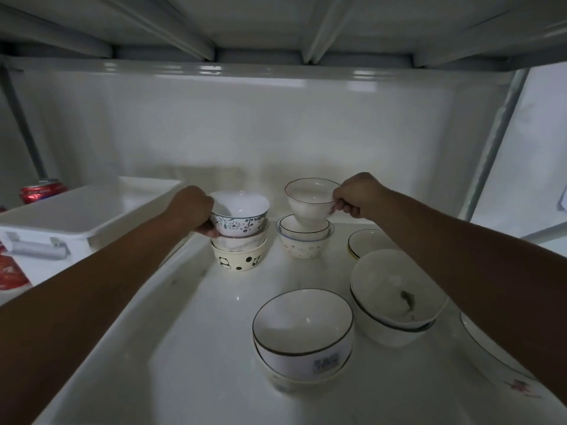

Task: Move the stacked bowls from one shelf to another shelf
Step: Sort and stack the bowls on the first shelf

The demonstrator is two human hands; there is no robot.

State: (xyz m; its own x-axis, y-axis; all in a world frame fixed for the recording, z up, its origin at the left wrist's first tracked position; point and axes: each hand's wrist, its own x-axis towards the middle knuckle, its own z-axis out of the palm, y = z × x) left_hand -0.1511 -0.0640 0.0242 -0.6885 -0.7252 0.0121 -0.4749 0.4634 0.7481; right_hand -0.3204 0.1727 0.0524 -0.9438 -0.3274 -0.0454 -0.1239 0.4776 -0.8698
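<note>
Pretty tight in here from what I see: the open lane is the shelf floor on the left front, while two bowl stacks crowd front right, two more stacks sit at the back, and the white bin walls off the left.
</note>
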